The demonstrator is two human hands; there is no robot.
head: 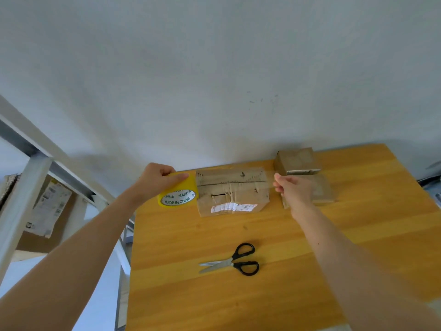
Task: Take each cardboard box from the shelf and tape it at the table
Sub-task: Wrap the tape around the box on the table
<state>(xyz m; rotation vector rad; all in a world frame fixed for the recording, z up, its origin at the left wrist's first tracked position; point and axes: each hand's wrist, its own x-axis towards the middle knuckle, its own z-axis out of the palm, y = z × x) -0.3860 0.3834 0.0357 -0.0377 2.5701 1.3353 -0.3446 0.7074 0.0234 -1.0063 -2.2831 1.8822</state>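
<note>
Tabletop point(298, 247) of orange wood bore the work, with a grey metal shelf point(35, 163) to its left where another labelled cardboard package point(47, 211) waited. The cardboard box point(232, 192) being taped lay at the far side of the table, near the wall, its worn top flaps closed and a shipping label on its near face. Just to its right sat two more boxes, a small box point(296, 161) stacked on a flatter box point(321, 191).

The box looked light and fairly stiff, though creased and soft at the seam, so it would likely slide under a pull unless pressed down on its flaps.

The left hand point(155, 180) gripped the yellow tape roll point(177, 194) by its rim at the box's left end. The right hand point(293, 189) pinched the free end of a clear tape strip point(268, 181), stretched taut across the box top. The strip was thin, sticky and apt to twist or cling to itself, best held by its very end. Black-handled scissors point(233, 260) lay closed nearer the person, untouched.
</note>
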